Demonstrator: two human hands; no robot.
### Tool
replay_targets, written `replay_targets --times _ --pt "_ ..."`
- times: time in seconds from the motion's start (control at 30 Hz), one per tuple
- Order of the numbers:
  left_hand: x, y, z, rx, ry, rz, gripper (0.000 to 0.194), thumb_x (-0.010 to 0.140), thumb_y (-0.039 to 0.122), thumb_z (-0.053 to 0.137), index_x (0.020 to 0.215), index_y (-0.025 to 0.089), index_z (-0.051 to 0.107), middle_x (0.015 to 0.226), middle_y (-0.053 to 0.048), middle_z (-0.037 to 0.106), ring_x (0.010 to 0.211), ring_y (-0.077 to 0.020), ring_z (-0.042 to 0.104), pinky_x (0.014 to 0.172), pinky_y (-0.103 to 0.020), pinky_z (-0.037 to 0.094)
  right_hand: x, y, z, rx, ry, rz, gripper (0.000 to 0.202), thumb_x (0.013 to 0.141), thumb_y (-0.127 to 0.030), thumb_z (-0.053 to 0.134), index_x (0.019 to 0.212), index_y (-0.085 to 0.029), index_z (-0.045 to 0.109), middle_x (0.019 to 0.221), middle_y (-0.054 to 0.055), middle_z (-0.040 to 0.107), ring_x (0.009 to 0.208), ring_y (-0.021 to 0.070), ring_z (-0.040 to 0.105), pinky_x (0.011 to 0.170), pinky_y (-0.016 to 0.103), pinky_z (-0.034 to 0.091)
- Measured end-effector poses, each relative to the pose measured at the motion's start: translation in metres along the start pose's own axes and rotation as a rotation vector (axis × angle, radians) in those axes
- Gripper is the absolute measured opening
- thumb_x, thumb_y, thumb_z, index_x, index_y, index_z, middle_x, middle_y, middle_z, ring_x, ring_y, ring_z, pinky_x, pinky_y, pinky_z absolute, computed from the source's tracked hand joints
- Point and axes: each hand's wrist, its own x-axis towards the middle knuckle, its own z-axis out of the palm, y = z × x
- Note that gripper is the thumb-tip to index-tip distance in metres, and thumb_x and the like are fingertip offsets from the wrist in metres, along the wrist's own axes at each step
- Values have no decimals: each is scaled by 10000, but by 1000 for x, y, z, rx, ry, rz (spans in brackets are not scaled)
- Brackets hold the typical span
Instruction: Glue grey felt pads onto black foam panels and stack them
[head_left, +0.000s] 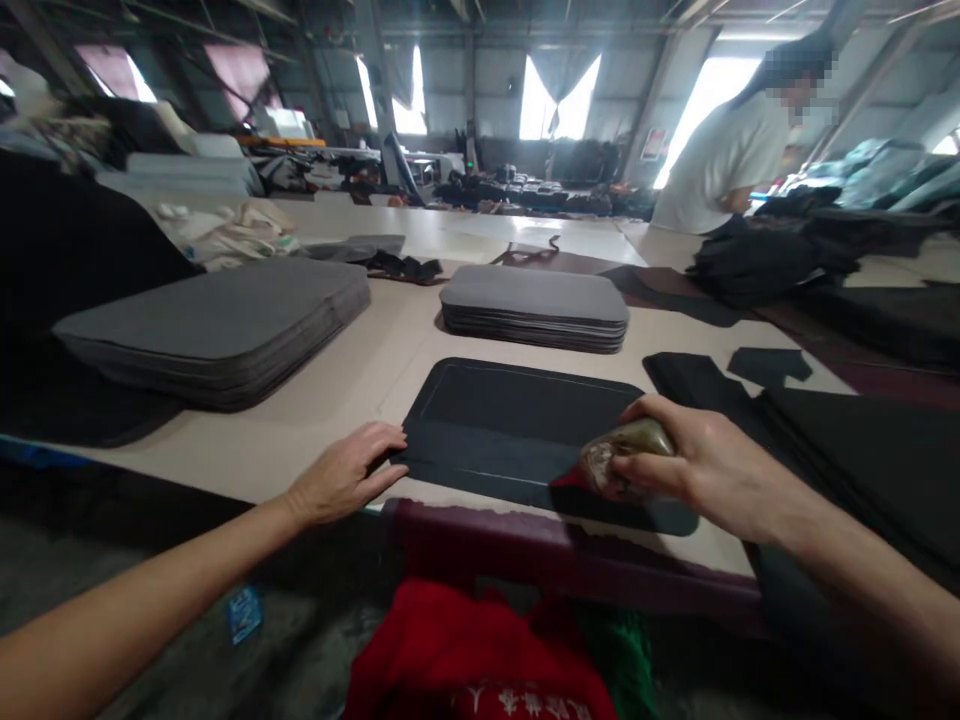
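Observation:
A black panel with rounded corners (517, 420) lies flat on the table in front of me. A thin pale line runs along parts of its border. My left hand (349, 470) rests at the panel's left edge, fingertips touching it, with the fingers stretched out and the thumb apart. Above the panel's near right part, my right hand (697, 465) is wrapped round a squeeze bottle (637, 445). The bottle is tilted, its red nozzle pointing down and left at the near edge, close to the pale line. The palm and arm hide part of the panel's right side.
Two stacks of grey panels (532, 300) (225, 310) stand behind and to the left. Black sheets (847, 440) cover the right side. Dark red material (525, 550) hangs along the table's near edge. Across the table a co-worker (727, 150) stands near piled black fabric (772, 260).

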Motion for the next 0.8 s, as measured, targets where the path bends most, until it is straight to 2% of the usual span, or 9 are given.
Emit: replay_targets --times 0.23,0.43,0.53,0.7,0.8 --pt "-1 -6 2 33 -10 -17 356 951 496 524 1140 205 607 1245 -104 618 1194 -254 563 1064 -383 439 -32 47 -23 -10 34 102 291 810 -435 623 1005 -220 631 833 26 699 727 220 639 559 273 412" --pt "-2 -14 4 35 -9 -11 372 927 512 557 1158 223 600 1267 -103 603 1194 -260 559 1053 -384 440 -60 75 -40 -10 78 319 347 805 -476 608 1057 -239 631 909 20 716 795 227 659 635 285 462" --pt "-3 -15 4 30 -26 -22 362 935 502 553 1170 229 589 1275 -90 591 1194 -255 552 1062 -404 431 -70 88 -45 -4 118 403 415 745 -527 620 1048 -243 622 916 31 717 822 247 660 665 306 477" --pt "-3 -14 4 44 -49 -43 345 950 481 542 1185 229 568 1303 -67 566 1220 -240 520 1087 -438 404 -83 104 -46 44 191 508 540 632 -605 616 1038 -248 622 837 49 709 700 265 650 553 324 456" --pt "-2 -14 4 52 -37 -43 350 947 488 534 1169 220 576 1279 -67 583 1197 -237 535 1081 -433 409 -88 109 -44 74 236 536 587 588 -642 614 1034 -260 623 799 49 703 684 273 647 549 331 458"
